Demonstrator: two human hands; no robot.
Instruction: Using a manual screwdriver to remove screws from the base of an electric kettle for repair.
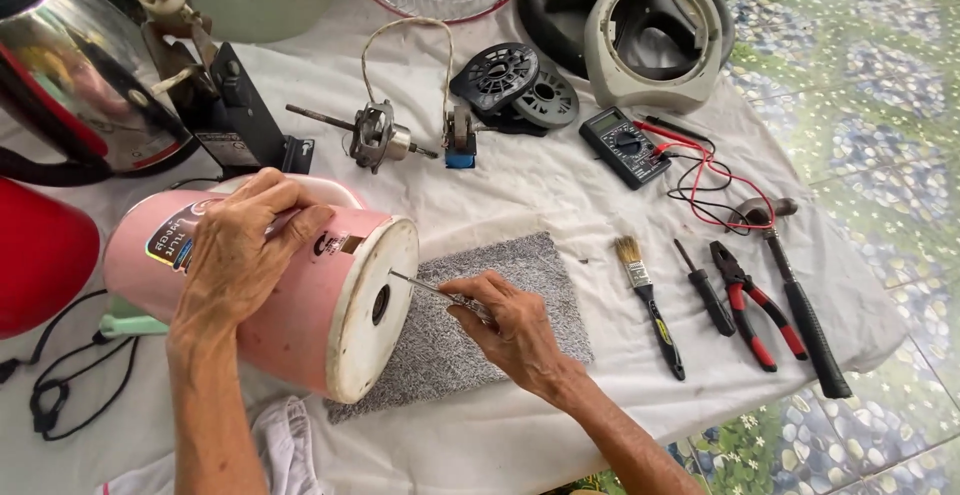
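**Screwdriver at the base of a pink cooker**

Nearest the camera, at about six o'clock, both forearms come up from the lower edge onto a table draped in a white cloth (520, 185). At seven o'clock the left hand (240, 250) lies spread over the upper side of a pink rice cooker (290, 295), fingers curled down against its wall to hold it. That cooker rests on its side, its cream-white base (375, 305) turned toward three o'clock, partly on a grey mat (520, 300). At five o'clock the right hand (505, 320) has its fingers closed round a thin screwdriver (425, 288), whose tip touches the base just beside the dark centre hole.

Out at three o'clock lie a small paintbrush (648, 300), a black screwdriver (704, 288), red-handled pliers (755, 305) and a hammer (795, 290), side by side. At eight o'clock a black cord (70, 380) loops near a red vessel (40, 255).

Farther off, near twelve o'clock, a fan motor (375, 135) with its shaft sits beside a black perforated disc (510, 80). At one o'clock a multimeter (625, 145) trails red and black leads (715, 180), behind it a grey round fan housing (655, 35). At ten o'clock stands a shiny steel kettle (80, 85).
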